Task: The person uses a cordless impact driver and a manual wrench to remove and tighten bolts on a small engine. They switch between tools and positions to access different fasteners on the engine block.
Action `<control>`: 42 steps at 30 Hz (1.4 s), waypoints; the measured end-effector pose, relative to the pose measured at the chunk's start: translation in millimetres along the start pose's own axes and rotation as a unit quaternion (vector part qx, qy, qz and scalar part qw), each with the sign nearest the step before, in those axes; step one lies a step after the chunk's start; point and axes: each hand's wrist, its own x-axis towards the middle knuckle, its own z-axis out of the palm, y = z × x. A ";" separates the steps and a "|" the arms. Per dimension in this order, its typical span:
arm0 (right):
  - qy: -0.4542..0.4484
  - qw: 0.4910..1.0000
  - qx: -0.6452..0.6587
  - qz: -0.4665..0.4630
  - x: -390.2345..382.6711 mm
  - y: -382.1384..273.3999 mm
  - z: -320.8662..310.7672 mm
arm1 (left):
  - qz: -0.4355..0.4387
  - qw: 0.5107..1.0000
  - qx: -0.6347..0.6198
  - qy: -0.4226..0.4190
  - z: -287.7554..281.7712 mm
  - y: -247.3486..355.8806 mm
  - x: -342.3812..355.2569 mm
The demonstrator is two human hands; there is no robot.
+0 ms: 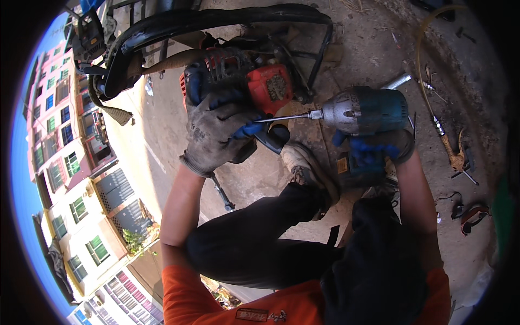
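Observation:
My right hand [382, 147], in a grey and blue work glove, grips the handle of a teal cordless impact driver [374, 111] with a grey metal nose. From its chuck a long thin bit [287, 117] points left, its tip reaching the fingers of my left hand. My left hand [219, 127], in a worn grey and blue glove, is closed over the black lower part of a small red and black engine [271, 86]. A black plastic piece [273, 139] juts out beside its fingers. What the bit tip touches is hidden by the glove.
A thick black tubular frame [227, 20] with straps arches over the engine. On the concrete to the right lie a yellowish hose [425, 81] with a brass fitting, a metal tube [398, 81] and a dark red object [475, 219]. My shoe [303, 168] is below the driver.

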 end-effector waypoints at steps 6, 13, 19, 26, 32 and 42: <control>-0.012 0.998 0.018 -0.067 8.2 16.8 6.5 | -0.042 0.998 -0.040 0.003 3.0 1.4 0.7; -0.010 0.996 0.086 -0.038 3.2 12.5 -5.2 | -0.040 0.997 -0.033 -0.051 -8.1 12.8 5.9; 0.012 0.995 0.078 -0.056 -6.4 9.3 6.7 | -0.030 0.999 -0.031 -0.019 -5.4 6.9 4.0; 0.111 0.983 0.115 -0.094 -12.4 43.4 -7.6 | -0.107 0.978 0.031 0.178 8.5 -13.1 -8.5; 0.116 0.977 0.178 0.012 3.6 61.4 -8.9 | -0.183 0.949 -0.126 0.225 21.8 -29.8 -20.4; 0.151 0.980 0.131 -0.007 22.6 59.8 3.3 | -0.191 0.948 -0.128 0.222 21.7 -25.2 -14.3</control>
